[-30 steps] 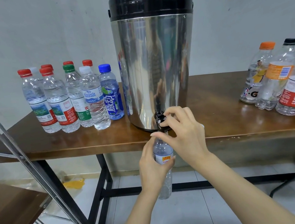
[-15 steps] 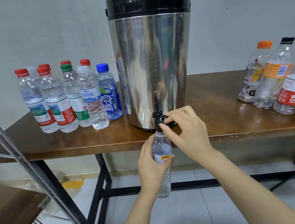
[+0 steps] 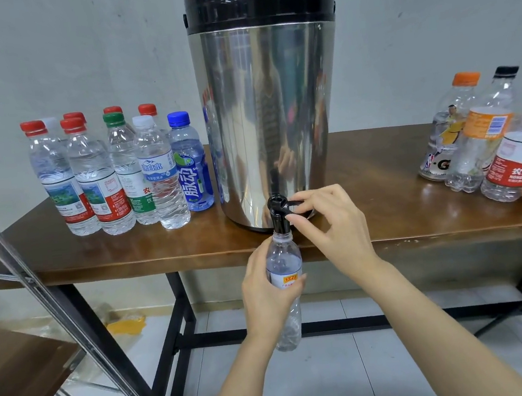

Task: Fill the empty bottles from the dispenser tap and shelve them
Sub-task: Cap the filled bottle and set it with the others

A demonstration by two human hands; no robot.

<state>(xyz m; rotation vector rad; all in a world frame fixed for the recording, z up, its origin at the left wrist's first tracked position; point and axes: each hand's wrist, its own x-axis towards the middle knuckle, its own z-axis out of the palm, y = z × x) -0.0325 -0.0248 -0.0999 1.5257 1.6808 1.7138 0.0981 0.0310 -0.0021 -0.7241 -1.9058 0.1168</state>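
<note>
At bench (image 3: 381,184) edge, bottle (image 3: 283,255) held upright, mouth just under tap (image 3: 278,220), left grip (image 3: 267,291) wrapped round its label, right grip (image 3: 334,222) pinching the lever (image 3: 291,203); filling judged in hand, flow not discernible; next move calls for closing the lever before lowering the bottle.
</note>
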